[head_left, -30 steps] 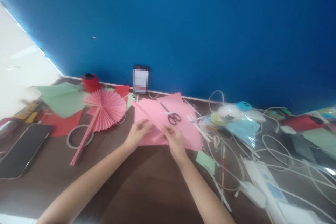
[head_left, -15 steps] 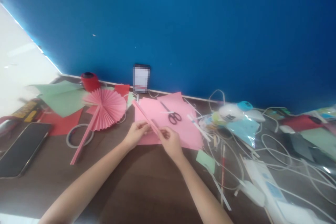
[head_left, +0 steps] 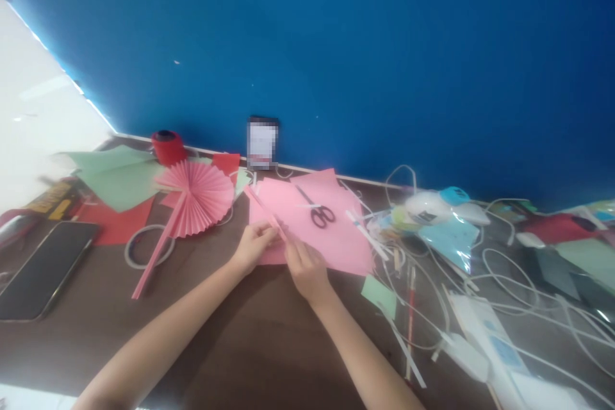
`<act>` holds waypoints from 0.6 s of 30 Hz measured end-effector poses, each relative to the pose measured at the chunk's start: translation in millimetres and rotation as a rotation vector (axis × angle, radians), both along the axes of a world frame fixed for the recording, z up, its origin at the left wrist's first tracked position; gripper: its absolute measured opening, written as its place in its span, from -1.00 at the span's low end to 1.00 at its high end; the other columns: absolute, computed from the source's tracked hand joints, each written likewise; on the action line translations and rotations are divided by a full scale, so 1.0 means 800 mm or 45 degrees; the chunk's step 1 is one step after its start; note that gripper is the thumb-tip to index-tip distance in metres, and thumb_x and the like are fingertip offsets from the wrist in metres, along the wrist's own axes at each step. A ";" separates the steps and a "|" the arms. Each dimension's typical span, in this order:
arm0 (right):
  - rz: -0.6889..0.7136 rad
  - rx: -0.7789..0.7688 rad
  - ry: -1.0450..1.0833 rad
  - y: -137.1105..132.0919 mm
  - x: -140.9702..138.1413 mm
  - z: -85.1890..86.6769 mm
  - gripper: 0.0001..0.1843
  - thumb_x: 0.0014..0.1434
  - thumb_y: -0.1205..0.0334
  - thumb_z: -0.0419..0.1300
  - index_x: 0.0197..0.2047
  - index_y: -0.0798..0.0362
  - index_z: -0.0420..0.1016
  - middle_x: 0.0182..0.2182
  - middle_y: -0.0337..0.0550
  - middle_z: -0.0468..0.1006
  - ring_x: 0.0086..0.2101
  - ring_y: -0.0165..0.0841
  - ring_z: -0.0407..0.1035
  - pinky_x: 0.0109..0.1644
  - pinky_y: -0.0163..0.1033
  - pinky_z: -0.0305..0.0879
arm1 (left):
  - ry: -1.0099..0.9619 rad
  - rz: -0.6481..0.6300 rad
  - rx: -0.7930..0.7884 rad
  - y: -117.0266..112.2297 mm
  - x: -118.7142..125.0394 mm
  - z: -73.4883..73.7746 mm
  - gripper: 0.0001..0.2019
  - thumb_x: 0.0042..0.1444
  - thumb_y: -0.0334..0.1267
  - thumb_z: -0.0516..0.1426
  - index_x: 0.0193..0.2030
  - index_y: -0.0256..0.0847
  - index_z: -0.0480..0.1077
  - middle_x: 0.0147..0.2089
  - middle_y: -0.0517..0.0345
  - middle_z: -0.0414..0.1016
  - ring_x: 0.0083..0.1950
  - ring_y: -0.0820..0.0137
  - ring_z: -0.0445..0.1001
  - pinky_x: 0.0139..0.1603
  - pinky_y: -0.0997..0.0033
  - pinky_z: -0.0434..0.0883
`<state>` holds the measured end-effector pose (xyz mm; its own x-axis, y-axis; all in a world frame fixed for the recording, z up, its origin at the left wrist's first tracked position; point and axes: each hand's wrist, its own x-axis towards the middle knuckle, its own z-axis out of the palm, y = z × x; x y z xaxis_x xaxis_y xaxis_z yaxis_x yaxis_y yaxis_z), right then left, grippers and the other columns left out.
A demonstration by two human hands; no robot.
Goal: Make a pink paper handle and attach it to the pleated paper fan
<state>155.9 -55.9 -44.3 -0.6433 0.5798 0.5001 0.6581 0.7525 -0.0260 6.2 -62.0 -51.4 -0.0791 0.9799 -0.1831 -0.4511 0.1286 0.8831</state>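
Strip (head_left: 268,216), a pink paper folded narrow, is held just above the pink sheet (head_left: 341,240) at the middle of the worktop (head_left: 240,346), with its far end pointed up and left toward the fan (head_left: 199,198). It is pinched near its lower end by the left hand (head_left: 252,248), whose grip is closed on it, and by the right hand (head_left: 302,269), whose grip is likewise narrowed onto it from the other side. The pleats could be judged likely to spring apart if either pinch is eased, since only the near end is held and the far end is left free. The folds could also be creased crooked if the two pinches are pulled out of line. The scissors (head_left: 319,211) are laid on the sheet just beyond the hands and could be knocked by the strip's free end. As for counts: one strip is held, two hands are seen, one fan with a long handle, one pair of scissors, one phone (head_left: 43,269) at the left, one red roll (head_left: 166,147) by the wall and one tape ring (head_left: 144,246). Two green sheets (head_left: 120,176) seem to be overlapped at the left. The white cables (head_left: 504,269) at the right are too tangled to be counted.
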 end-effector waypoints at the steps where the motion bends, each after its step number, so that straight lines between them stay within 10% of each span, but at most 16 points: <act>1: 0.013 0.026 -0.024 0.000 0.001 -0.002 -0.65 0.20 0.47 -0.11 -0.13 0.17 0.47 -0.30 0.09 0.55 -0.38 -0.27 0.44 -0.33 -0.21 0.35 | -0.022 -0.001 -0.002 0.000 0.000 0.000 -0.67 -0.10 -0.11 0.24 -0.28 -0.35 0.48 -0.35 0.05 0.55 -0.30 0.36 0.50 -0.18 0.41 0.41; 18: 0.215 0.013 -0.098 0.002 0.019 -0.010 -0.57 0.20 0.50 -0.07 0.12 0.21 0.30 -0.14 0.10 0.50 -0.11 -0.21 0.40 0.00 -0.18 0.39 | -0.199 0.164 -0.103 0.002 0.000 -0.002 -0.68 -0.21 -0.22 0.31 -0.38 -0.27 0.28 -0.51 0.26 0.44 -0.44 0.50 0.46 -0.24 0.44 0.42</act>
<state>171.4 -54.5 -52.5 -0.7678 0.4555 0.4505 0.5220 0.8525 0.0277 6.6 -60.3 -53.3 -0.1675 0.9451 -0.2805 -0.5988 0.1285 0.7905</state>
